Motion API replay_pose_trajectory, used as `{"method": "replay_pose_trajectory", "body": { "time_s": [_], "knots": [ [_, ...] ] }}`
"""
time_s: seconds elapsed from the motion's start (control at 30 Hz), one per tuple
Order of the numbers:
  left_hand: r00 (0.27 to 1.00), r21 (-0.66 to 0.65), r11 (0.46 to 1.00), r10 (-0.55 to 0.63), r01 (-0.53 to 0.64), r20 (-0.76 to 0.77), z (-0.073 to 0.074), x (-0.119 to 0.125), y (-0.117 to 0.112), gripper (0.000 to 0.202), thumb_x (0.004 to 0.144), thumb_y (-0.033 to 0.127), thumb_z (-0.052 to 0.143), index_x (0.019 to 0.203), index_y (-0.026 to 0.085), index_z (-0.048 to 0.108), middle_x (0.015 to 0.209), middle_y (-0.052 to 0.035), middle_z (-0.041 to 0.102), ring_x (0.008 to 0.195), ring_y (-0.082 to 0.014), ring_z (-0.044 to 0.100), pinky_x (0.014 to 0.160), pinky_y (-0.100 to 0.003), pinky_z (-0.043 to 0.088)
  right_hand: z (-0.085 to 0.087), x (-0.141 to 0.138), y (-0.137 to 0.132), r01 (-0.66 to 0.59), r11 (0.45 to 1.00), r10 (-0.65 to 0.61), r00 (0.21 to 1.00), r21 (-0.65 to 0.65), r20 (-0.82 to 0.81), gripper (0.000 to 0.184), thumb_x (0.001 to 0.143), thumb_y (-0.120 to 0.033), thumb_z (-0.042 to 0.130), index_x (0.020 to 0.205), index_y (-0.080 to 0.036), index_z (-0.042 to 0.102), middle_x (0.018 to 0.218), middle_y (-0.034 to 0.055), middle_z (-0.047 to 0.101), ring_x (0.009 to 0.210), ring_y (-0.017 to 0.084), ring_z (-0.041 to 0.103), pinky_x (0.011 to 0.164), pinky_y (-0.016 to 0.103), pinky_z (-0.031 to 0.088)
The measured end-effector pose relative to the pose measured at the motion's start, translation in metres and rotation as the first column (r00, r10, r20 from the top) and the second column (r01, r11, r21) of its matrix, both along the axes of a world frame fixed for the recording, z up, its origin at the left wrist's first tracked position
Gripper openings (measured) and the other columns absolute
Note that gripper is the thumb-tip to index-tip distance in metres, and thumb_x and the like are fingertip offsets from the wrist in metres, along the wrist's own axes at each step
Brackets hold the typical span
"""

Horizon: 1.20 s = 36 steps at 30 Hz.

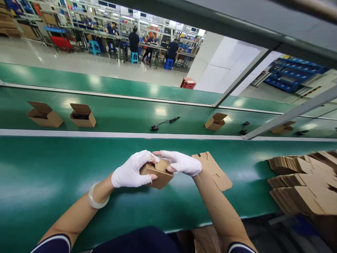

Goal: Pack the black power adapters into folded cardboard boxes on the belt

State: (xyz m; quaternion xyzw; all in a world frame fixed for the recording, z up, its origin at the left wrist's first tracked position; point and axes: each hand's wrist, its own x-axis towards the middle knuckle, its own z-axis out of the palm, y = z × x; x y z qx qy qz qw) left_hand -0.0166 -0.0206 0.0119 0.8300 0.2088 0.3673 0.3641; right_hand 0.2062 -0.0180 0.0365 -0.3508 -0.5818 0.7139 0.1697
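Note:
Both my hands wear white fingerless gloves and hold one small brown cardboard box [157, 174] over the green bench top [52, 175]. My left hand [131, 170] wraps round its left side, fingers closed on it. My right hand [181, 162] grips the top right, fingers pressing on a flap. A flat, unfolded box blank [214, 171] lies just right of my right wrist.
Stacks of flat box blanks [302, 182] sit at the right. On the green conveyor [126, 116] behind lie open boxes [44, 114] [82, 115] [216, 121] and a black cable [164, 123]. A slanted metal bar [289, 114] crosses at right. Seated people [134, 40] work at far benches.

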Motion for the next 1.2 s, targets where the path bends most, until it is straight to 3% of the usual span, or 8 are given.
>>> {"method": "replay_pose_trajectory", "body": {
  "time_s": [0.3,0.47,0.63,0.77,0.83,0.93,1.07,1.2],
  "knots": [
    [0.999,0.128,0.99,-0.052,0.054,-0.015,0.001,0.003,0.002,0.028,0.078,0.031,0.06,0.101,0.019,0.049,0.096,-0.0061,0.062,0.082,-0.0164,0.059,0.075,-0.03,0.048,0.029,-0.029,-0.005,-0.15,0.892,-0.144,0.799,0.426,0.584,0.017,0.074,-0.024,0.054,0.088,-0.018,0.063,0.079,0.0008,0.065,0.07,0.017,0.057,0.066,0.029,0.044],
    [0.936,0.265,0.915,0.236,-0.304,0.26,-0.006,0.003,0.01,0.045,0.078,0.031,0.062,0.119,0.021,0.045,0.122,-0.0129,0.052,0.108,-0.0227,0.055,0.088,-0.037,0.047,0.003,-0.013,-0.012,0.494,0.768,-0.556,0.83,0.409,0.042,0.028,0.083,-0.039,0.049,0.098,-0.019,0.061,0.105,0.0089,0.065,0.091,0.021,0.061,0.079,0.036,0.047],
    [0.856,0.209,0.858,0.384,-0.47,0.347,-0.018,0.014,0.012,0.052,0.079,0.035,0.061,0.126,0.02,0.042,0.126,-0.0149,0.048,0.116,-0.0253,0.05,0.094,-0.041,0.045,-0.043,-0.03,-0.028,0.555,0.831,-0.54,0.791,-0.033,-0.289,0.035,0.073,-0.057,0.062,0.078,-0.022,0.06,0.099,0.0075,0.067,0.094,0.023,0.062,0.083,0.04,0.048],
    [0.969,0.18,0.953,0.234,-0.244,0.079,-0.036,0.015,0.029,0.069,0.079,0.047,0.057,0.136,0.019,0.03,0.136,-0.0164,0.042,0.126,-0.0278,0.041,0.103,-0.044,0.038,-0.049,-0.026,-0.026,0.847,0.511,-0.793,0.53,0.148,-0.301,0.038,0.076,-0.06,0.054,0.095,-0.027,0.058,0.11,0.0045,0.062,0.106,0.024,0.055,0.088,0.041,0.046],
    [0.945,0.126,0.945,0.314,-0.302,-0.088,-0.047,0.007,0.052,0.07,0.078,0.05,0.057,0.135,0.018,0.033,0.137,-0.015,0.042,0.128,-0.0272,0.039,0.107,-0.043,0.033,-0.044,-0.009,-0.018,0.746,0.488,-0.833,0.554,0.454,-0.015,0.032,0.077,-0.051,0.056,0.09,-0.022,0.06,0.102,0.0077,0.064,0.101,0.027,0.057,0.086,0.04,0.046],
    [0.756,0.071,0.821,0.552,-0.567,-0.352,-0.066,-0.007,0.099,0.059,0.078,0.043,0.057,0.128,0.015,0.044,0.135,-0.0137,0.046,0.127,-0.0273,0.038,0.108,-0.04,0.03,-0.041,0.012,-0.006,0.264,0.633,-0.75,0.441,0.728,0.493,0.02,0.081,-0.032,0.049,0.083,-0.018,0.063,0.11,0.0119,0.06,0.098,0.029,0.057,0.083,0.04,0.043],
    [0.602,0.028,0.69,0.65,-0.723,-0.464,-0.088,-0.018,0.16,0.054,0.074,0.037,0.061,0.12,0.01,0.052,0.129,-0.0179,0.049,0.125,-0.0352,0.037,0.104,-0.047,0.032,-0.048,0.015,0.007,-0.182,0.823,-0.498,0.227,0.538,0.837,0.03,0.086,-0.019,0.037,0.099,-0.015,0.063,0.12,0.0151,0.054,0.096,0.028,0.06,0.077,0.036,0.043],
    [0.589,-0.029,0.65,0.667,-0.759,-0.455,-0.102,-0.023,0.19,0.04,0.066,0.032,0.068,0.102,0.016,0.063,0.128,-0.0133,0.052,0.124,-0.0364,0.037,0.104,-0.049,0.028,-0.055,0.009,0.023,-0.284,0.876,-0.342,0.206,0.39,0.917,0.031,0.087,-0.023,0.04,0.105,-0.016,0.063,0.108,0.0134,0.062,0.092,0.027,0.062,0.074,0.034,0.043]
  ]
}}
